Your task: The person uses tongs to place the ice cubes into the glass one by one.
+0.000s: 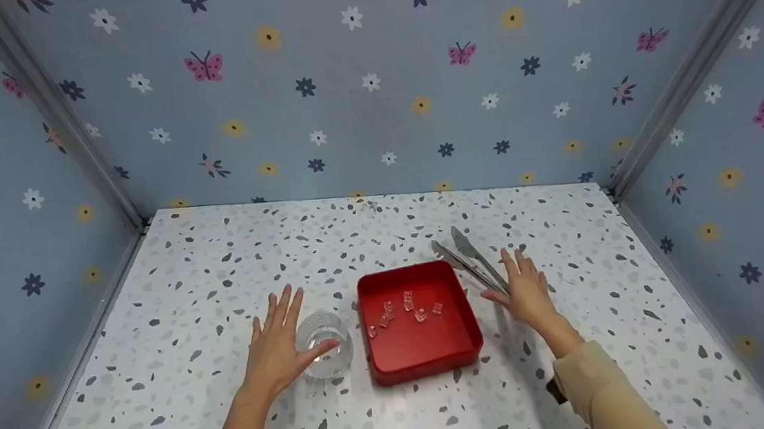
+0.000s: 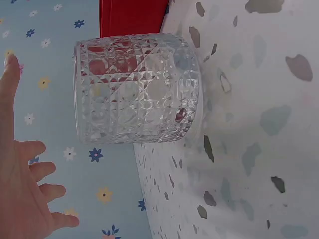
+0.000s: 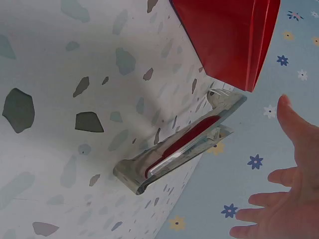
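My left hand [image 1: 275, 352] is held with spread fingers beside a clear glass [image 1: 324, 347], its thumb overlapping the glass in the head view. In the left wrist view the cut-pattern glass [image 2: 134, 89] stands upright, with a gap between it and the fingers. Spread fingers also show on my right hand [image 1: 529, 295], near the metal tongs [image 1: 472, 258]. Those tongs [image 3: 174, 144] lie on the table behind and right of a red square tray [image 1: 425, 356], apart from the hand in the right wrist view. Several clear ice-like cubes [image 1: 408, 300] lie inside the tray.
The white speckled tabletop [image 1: 220, 256] is bounded by blue flowered panels [image 1: 372, 105] at the back and both sides. Grey metal posts [image 1: 62, 111] stand at the back corners. The tray's raised red wall [image 3: 224, 45] rises close to the tongs.
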The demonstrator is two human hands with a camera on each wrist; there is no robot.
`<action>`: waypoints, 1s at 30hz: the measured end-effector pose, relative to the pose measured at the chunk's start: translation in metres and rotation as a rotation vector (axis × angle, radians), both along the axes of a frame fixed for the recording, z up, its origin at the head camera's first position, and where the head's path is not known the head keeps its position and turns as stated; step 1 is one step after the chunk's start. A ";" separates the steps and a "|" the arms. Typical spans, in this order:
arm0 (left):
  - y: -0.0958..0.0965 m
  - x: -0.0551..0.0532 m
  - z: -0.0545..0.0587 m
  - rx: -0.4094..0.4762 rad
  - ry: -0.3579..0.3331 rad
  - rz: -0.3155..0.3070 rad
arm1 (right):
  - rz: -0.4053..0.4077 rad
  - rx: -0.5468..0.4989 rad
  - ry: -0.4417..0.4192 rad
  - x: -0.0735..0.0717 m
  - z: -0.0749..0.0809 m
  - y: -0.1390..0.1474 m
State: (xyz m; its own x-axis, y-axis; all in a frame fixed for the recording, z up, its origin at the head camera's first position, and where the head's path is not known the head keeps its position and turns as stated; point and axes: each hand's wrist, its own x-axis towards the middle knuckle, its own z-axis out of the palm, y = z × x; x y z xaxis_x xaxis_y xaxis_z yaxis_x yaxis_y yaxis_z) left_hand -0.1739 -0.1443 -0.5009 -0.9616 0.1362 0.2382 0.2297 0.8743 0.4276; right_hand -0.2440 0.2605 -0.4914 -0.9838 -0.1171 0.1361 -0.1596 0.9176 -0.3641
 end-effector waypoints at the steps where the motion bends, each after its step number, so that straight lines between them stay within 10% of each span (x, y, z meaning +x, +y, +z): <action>1: 0.001 0.001 -0.002 0.011 0.005 0.002 | -0.005 -0.005 0.004 -0.001 -0.001 0.000; 10: 0.009 0.007 -0.024 0.243 0.069 0.033 | -0.045 -0.055 -0.062 -0.016 -0.012 -0.002; 30: 0.020 0.014 -0.054 0.696 -0.083 0.074 | -0.118 -0.185 -0.127 -0.044 -0.039 -0.005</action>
State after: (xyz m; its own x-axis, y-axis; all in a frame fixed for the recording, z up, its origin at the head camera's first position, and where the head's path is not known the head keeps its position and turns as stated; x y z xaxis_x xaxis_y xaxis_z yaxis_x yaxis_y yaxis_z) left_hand -0.1594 -0.1243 -0.5547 -0.9812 -0.0876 0.1722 0.1232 0.4032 0.9068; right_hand -0.2876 0.2554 -0.5309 -0.9997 0.0153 0.0193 0.0025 0.8429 -0.5381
